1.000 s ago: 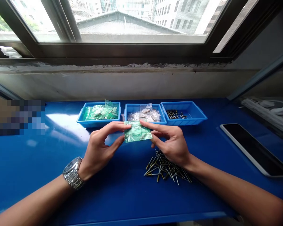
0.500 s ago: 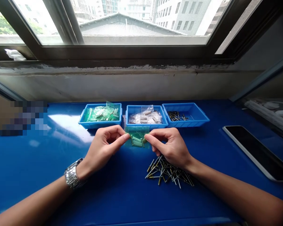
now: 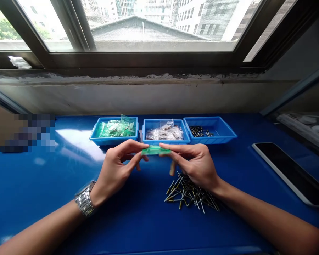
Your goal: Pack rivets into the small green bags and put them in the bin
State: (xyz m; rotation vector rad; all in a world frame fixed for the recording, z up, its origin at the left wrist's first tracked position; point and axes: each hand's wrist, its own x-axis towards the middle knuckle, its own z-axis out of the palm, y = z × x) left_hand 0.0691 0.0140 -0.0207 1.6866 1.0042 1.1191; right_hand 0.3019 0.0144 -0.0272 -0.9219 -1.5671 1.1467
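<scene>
My left hand [image 3: 117,168] and my right hand [image 3: 195,164] pinch the two ends of a small green plastic bag [image 3: 155,151], held edge-on just above the blue table [image 3: 42,184]. A silver watch [image 3: 84,198] is on my left wrist. A loose pile of rivets [image 3: 190,194] lies on the table under my right wrist. Behind the bag stand three blue trays: the left tray [image 3: 94,136] holds green bags, the middle tray [image 3: 149,124] holds clear bags, the right tray [image 3: 223,129] holds loose rivets.
A dark phone [image 3: 289,171] lies flat at the right of the table. A grey wall and a window sill [image 3: 149,76] rise behind the trays. A blurred patch [image 3: 29,132] sits at the far left.
The green bag went from flat and facing me, to hanging below my fingertips, to lying edge-on between both hands. My hands stayed in front of the middle tray.
</scene>
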